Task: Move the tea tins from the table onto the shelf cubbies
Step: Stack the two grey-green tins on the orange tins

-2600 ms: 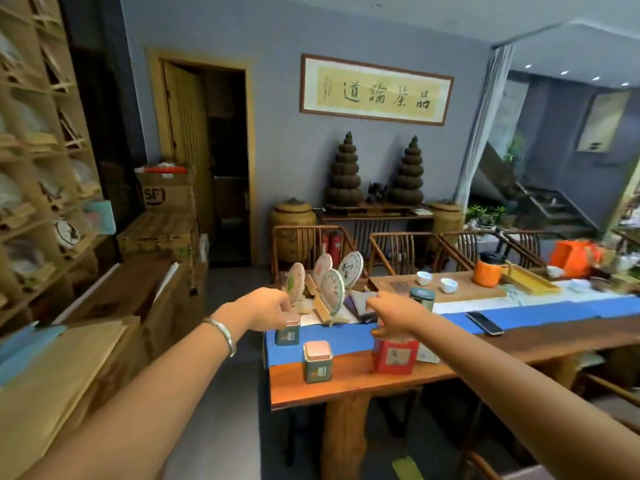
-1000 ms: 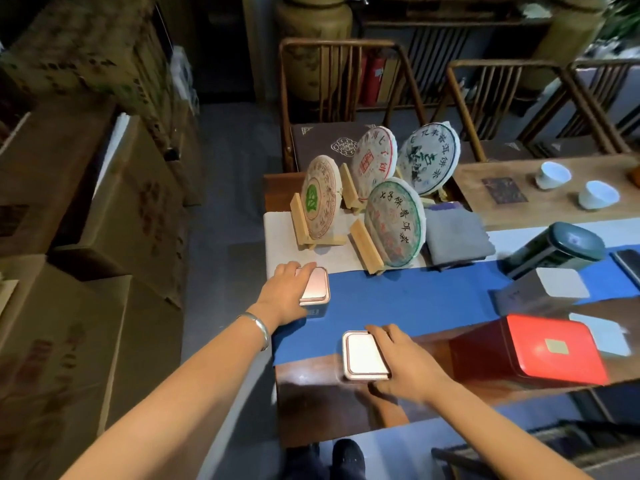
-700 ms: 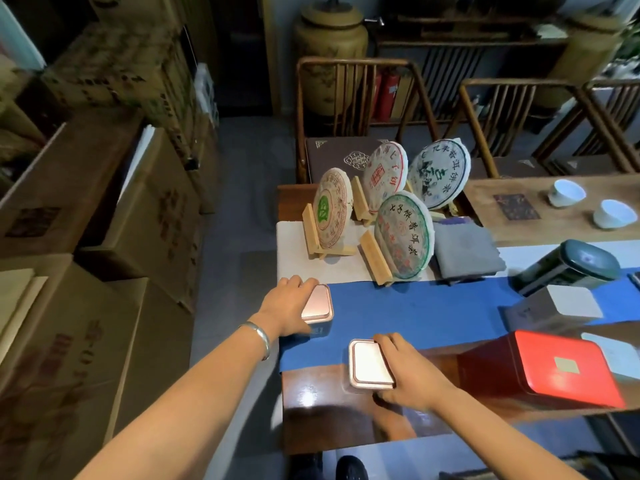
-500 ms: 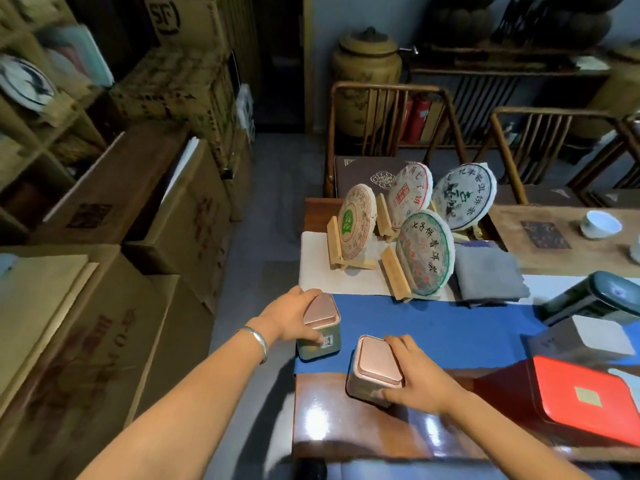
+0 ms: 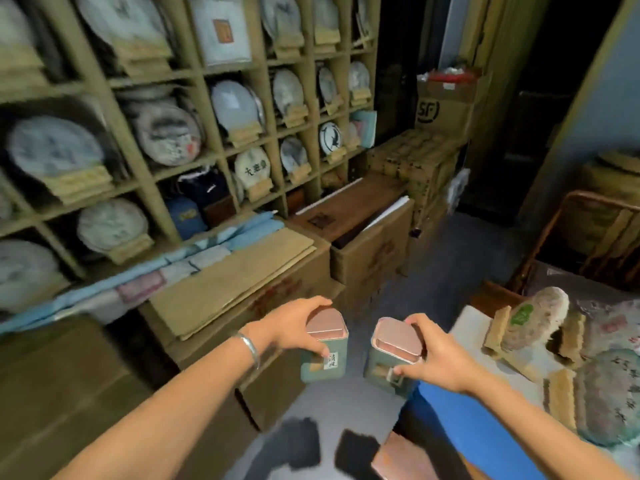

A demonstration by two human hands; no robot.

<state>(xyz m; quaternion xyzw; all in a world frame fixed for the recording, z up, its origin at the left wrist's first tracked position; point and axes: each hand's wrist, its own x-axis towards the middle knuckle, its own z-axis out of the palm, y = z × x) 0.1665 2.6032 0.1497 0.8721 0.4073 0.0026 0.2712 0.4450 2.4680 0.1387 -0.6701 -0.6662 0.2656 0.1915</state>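
Our left hand [image 5: 294, 327] grips one green tea tin [image 5: 325, 348] by its top, our right hand [image 5: 433, 355] grips another tin [image 5: 391, 355], both in the air beside the table [image 5: 460, 427]. Beyond stand cardboard boxes [image 5: 367, 244], then the shelf cubbies [image 5: 194, 109].

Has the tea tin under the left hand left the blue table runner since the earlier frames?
Yes. The left hand now holds its tea tin in the air left of the blue runner, toward the shelf cubbies.
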